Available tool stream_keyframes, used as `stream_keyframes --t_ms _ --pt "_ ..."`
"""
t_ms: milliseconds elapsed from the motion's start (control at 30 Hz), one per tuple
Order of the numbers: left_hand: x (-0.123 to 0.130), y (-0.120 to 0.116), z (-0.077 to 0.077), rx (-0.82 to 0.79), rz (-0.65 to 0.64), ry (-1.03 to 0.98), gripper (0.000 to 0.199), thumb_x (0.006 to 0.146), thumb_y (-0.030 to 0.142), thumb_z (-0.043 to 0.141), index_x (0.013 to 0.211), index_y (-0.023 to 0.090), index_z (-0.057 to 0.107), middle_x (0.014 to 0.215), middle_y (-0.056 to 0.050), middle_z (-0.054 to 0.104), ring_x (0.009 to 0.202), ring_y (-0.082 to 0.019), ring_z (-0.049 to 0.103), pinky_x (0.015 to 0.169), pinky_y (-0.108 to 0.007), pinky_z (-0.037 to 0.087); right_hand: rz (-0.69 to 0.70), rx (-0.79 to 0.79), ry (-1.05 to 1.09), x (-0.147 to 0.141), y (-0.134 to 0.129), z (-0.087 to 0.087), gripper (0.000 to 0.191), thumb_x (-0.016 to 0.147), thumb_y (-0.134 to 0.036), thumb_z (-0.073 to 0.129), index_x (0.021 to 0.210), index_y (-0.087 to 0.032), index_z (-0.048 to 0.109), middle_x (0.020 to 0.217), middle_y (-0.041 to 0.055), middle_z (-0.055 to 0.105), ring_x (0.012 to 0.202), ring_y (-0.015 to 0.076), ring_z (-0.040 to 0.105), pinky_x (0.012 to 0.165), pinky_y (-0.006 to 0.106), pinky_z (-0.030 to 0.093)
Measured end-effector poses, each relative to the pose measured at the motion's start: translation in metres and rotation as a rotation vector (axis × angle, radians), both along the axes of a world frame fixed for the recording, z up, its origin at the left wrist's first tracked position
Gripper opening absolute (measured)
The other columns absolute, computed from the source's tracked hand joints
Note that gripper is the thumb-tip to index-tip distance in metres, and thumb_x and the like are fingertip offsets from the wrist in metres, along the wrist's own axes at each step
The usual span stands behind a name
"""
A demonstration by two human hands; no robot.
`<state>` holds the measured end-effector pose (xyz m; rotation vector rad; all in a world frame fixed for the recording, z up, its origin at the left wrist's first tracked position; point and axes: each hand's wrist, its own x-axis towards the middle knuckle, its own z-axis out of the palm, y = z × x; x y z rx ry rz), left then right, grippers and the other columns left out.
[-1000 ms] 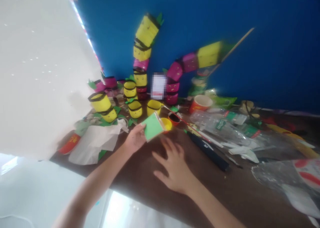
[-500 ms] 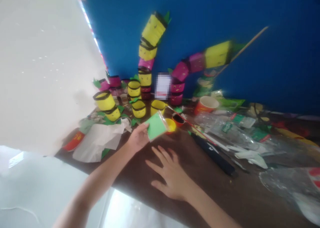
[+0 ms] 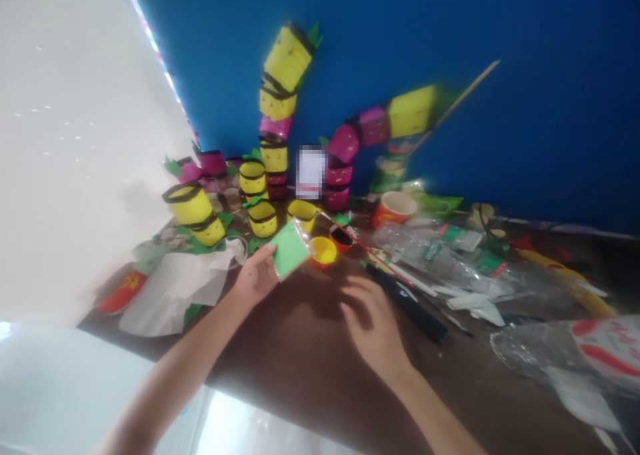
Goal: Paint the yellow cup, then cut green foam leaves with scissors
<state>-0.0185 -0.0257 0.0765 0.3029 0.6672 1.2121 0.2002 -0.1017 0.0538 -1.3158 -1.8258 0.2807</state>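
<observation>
My left hand [image 3: 259, 273] grips a green square pad [image 3: 291, 249] by its left edge; it looks like a stack of paper in a clear wrapper. Beyond the pad stand yellow cups with black rims, one of them a yellow cup [image 3: 302, 216] partly hidden by it. Just right of the pad sits a small container of yellow paint [image 3: 323, 250], with a container of dark paint [image 3: 342, 236] beside it. My right hand [image 3: 375, 322] hovers over the brown table [image 3: 300, 362], fingers apart and holding nothing. A dark blue, long narrow object [image 3: 407, 302] lies to its right.
Clear plastic bottles [image 3: 435, 248] lie at the right, and a larger bottle [image 3: 550, 348] is near the right edge. White paper [image 3: 177, 288] and a red cup [image 3: 123, 292] lie at the left. Yellow and magenta cup chains [image 3: 287, 58] stand against the blue wall.
My right hand has moved right, away from the pad, and its fingers are less spread. The left hand still holds the pad. The whole view has shifted slightly.
</observation>
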Motion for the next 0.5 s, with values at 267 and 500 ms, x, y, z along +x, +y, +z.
stream_keyframes --t_ms 267,500 --pt "-0.002 0.001 0.0 -0.013 0.009 0.043 0.011 0.074 0.016 0.058 0.081 0.013 0.066 0.071 -0.005 0.071 0.072 -0.019 0.067 0.077 -0.031 0.052 0.069 -0.109 -0.054 0.007 0.008 -0.007 0.017 0.086 -0.031 0.05 0.078 -0.021 0.061 0.079 0.0044 0.065 0.08 0.0192 0.061 0.077 0.034 0.049" --pt "0.005 -0.007 -0.009 0.08 -0.165 0.131 0.011 0.07 0.019 0.068 0.078 0.012 0.066 0.069 -0.004 0.068 0.064 -0.015 0.064 0.068 -0.026 0.051 0.078 -0.309 0.231 0.011 0.003 -0.003 0.042 0.091 -0.045 0.037 0.068 -0.019 0.061 0.063 0.0031 0.063 0.063 0.0167 0.061 0.064 0.03 0.051"
